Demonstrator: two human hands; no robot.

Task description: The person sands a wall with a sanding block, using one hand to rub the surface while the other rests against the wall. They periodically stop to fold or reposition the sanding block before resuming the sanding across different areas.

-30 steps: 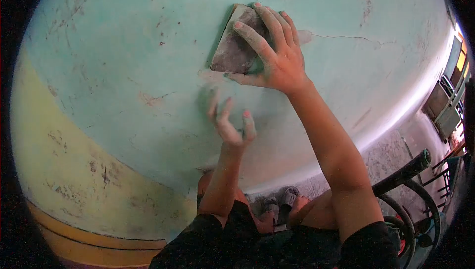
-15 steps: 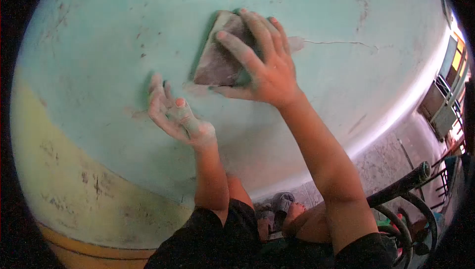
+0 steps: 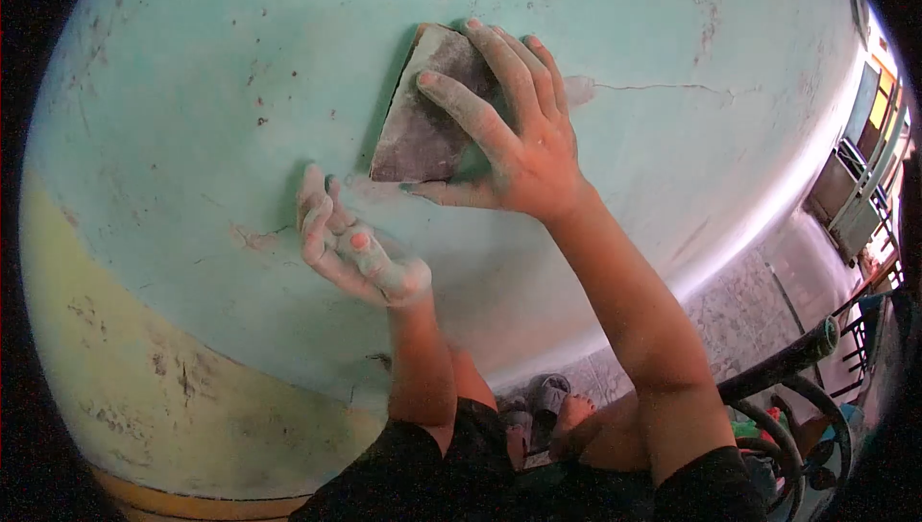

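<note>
A dark grey, dusty sheet of sandpaper [image 3: 423,143] lies flat against the pale green wall [image 3: 317,71]. My right hand [image 3: 523,128] presses it there, fingers spread across its right part and thumb at its lower edge. Whitish powder coats my left hand [image 3: 355,243], which hovers just below and left of the sheet. Its fingers are loosely curled and apart, palm turned up, with nothing in them. Right of my right hand, a pale filled patch [image 3: 579,90] leads into a thin crack [image 3: 663,87].
Yellowish paint [image 3: 144,368] covers the lower left of the wall. A dark metal railing [image 3: 783,364] curves up at the lower right. Below are a tiled floor [image 3: 711,320] and grey footwear [image 3: 549,395]. Furniture and bars stand at the far right.
The sandpaper has slid slightly down the wall under my right hand. My left hand has shifted a little down and to the right.
</note>
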